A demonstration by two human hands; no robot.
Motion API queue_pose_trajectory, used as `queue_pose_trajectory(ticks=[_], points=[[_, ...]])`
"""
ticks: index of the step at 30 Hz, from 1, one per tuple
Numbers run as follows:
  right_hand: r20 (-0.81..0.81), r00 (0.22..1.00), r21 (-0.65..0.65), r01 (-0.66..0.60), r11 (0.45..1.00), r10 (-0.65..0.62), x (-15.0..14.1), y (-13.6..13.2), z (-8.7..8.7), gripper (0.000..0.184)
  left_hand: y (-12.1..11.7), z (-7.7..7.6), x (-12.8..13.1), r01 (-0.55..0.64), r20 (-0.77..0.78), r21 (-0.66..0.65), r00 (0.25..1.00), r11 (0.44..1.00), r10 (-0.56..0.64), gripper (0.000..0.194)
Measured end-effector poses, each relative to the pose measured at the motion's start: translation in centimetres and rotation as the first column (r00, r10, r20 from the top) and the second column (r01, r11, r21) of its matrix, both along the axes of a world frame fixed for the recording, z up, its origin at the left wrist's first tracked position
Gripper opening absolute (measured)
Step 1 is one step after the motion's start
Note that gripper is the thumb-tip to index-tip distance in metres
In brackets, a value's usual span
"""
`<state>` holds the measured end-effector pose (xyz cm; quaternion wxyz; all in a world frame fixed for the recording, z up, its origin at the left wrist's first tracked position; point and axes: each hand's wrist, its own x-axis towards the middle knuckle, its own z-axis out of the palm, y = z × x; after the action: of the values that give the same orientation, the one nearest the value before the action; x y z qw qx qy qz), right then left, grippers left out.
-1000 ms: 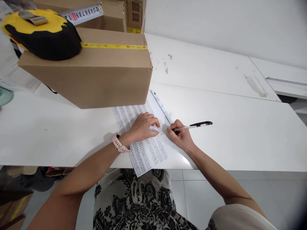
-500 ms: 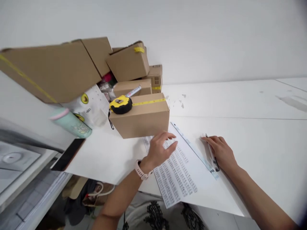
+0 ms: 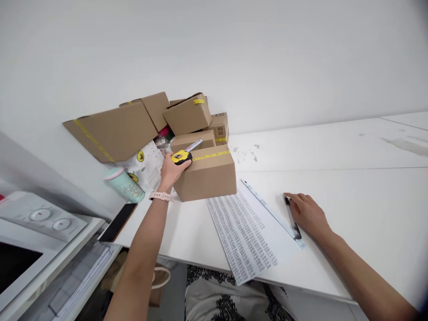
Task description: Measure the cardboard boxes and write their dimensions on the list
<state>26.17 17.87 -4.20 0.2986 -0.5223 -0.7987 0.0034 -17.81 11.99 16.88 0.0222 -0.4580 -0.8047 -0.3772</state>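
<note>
My left hand (image 3: pixel 171 170) is closed round a yellow and black tape measure (image 3: pixel 182 157) on top of a brown cardboard box (image 3: pixel 209 180). A short bit of measuring blade sticks out of the tape measure toward the back. Yellow tape runs along the box's top. On the right, my right hand (image 3: pixel 309 215) rests on the table with curled fingers against a black and clear pen (image 3: pixel 293 220). Between the hands lies a printed sheet (image 3: pixel 239 238) with rows of small marks. A pale blue ruler-like strip (image 3: pixel 267 207) lies along its right side.
More cardboard boxes (image 3: pixel 115 131) are piled against the wall at the back left. A mint green tumbler (image 3: pixel 124 185) leans by a white bag with avocado prints (image 3: pixel 150 165). A dark phone-like slab (image 3: pixel 118 223) lies at the table's left edge. A white appliance with knobs (image 3: pixel 40 218) stands further left.
My left hand has moved left from above the sheet and closed on the tape measure. My right hand stays by the pen, which has shifted slightly. The view has swung a little.
</note>
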Motion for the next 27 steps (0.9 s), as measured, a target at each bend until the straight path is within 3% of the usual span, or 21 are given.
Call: queue_pose_trajectory(ticks=[4, 6, 9, 13, 16, 20, 24, 27], points=[[-0.110, 0.993, 0.120, 0.055, 0.991, -0.042, -1.0, -1.1, 1.5, 0.040, 0.0, -0.1, 0.1, -0.044, -0.059, 0.003, 0.997, 0.999, 0.044, 0.074], [-0.143, 0.989, 0.221, -0.016, 0.975, 0.048, -2.7, -1.8, 3.2, 0.041, -0.3, -0.3, 0.2, -0.048, -0.069, 0.026, 0.996, 0.999, 0.049, 0.074], [-0.123, 0.954, 0.332, -0.219, 0.918, 0.272, -6.9, -2.6, 6.5, 0.046, -1.2, -0.7, 0.7, -0.056, -0.072, 0.052, 0.996, 0.997, 0.059, 0.074], [-0.039, 0.923, 0.345, -0.346, 0.872, 0.382, -13.4, -2.7, 11.0, 0.053, -3.9, -1.4, 2.0, -0.052, -0.062, 0.167, 0.996, 0.985, 0.063, 0.073], [0.000, 0.923, 0.331, -0.363, 0.871, 0.385, -16.6, -2.8, 12.4, 0.053, -7.3, -2.4, 3.0, -0.045, 0.013, 0.276, 0.999, 0.960, 0.044, 0.075], [-0.001, 0.922, 0.371, -0.359, 0.857, 0.387, -16.7, -4.8, 10.7, 0.055, -12.8, -4.6, 3.6, -0.026, 0.294, 0.438, 0.949, 0.899, -0.115, 0.076], [-0.016, 0.920, 0.436, -0.346, 0.831, 0.391, -13.7, -7.9, 7.1, 0.067, -18.0, -6.1, 4.1, -0.039, 0.555, 0.528, 0.772, 0.848, -0.310, 0.065], [-0.021, 0.916, 0.433, -0.352, 0.830, 0.400, -11.5, -9.5, 5.1, 0.069, -20.6, -5.6, 4.4, -0.032, 0.660, 0.544, 0.633, 0.838, -0.404, 0.059]])
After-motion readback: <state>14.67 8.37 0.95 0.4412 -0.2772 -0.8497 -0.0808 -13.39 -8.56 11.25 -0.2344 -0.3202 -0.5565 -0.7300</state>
